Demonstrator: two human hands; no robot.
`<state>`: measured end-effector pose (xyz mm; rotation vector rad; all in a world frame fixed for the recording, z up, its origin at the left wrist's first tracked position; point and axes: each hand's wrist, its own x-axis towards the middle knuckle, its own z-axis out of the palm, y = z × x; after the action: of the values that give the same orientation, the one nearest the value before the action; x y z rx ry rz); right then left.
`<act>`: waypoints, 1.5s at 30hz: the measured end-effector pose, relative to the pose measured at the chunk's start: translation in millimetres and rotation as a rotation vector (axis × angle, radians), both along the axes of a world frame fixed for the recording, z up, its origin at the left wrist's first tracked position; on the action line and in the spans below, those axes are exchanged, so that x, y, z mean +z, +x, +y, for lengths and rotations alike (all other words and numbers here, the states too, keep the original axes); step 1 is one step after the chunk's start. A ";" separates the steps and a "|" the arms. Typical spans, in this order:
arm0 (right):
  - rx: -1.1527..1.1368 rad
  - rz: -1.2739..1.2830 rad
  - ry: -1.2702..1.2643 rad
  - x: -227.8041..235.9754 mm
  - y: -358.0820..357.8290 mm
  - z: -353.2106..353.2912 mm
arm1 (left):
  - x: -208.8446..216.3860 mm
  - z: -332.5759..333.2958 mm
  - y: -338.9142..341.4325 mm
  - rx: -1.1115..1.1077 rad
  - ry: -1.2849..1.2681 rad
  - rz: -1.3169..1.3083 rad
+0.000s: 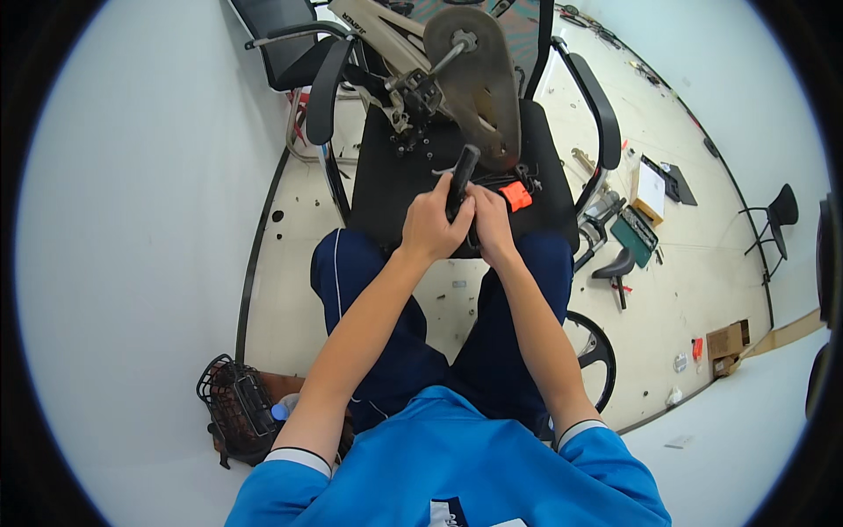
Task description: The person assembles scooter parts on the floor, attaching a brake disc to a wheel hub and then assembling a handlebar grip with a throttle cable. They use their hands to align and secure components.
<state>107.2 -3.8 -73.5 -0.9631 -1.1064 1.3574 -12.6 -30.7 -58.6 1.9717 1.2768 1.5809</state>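
Held upright between my hands, over the front of the black chair seat (376, 189), is a black handlebar grip (465, 167). My left hand (428, 224) is closed around its lower part, thumb lying across toward the right. Pressed up against it, my right hand (492, 227) has curled fingers at the grip's lower end; what exactly they pinch is hidden. Just beyond the right hand, a bright orange piece (516, 195) lies on the seat among small dark metal parts (529, 176). A thin silvery lever (444, 171) shows beside the grip.
A beige bicycle frame (378, 35) with a grey-brown chain guard (481, 88) rests on the chair ahead. Chair armrests (594, 110) flank both sides. On the right floor lie a saddle (615, 266), a green toolbox (634, 235) and a wheel (600, 351). A black wire basket (237, 404) sits lower left.
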 end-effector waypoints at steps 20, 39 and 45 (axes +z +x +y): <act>-0.266 -0.604 0.301 15.6 15.4 34.5 | -8.9 39.5 37.9 0.231 -0.438 -0.700; -0.597 -0.450 0.198 13.7 -6.5 20.0 | 0.0 27.6 32.5 0.275 -0.311 -0.670; -0.328 0.180 -0.092 33.5 45.1 41.1 | -36.0 48.0 20.1 0.082 -0.414 -1.136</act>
<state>152.3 37.3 -39.9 -1.0168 -0.7197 1.2053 7.5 17.3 -94.5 0.5470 1.0198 1.8076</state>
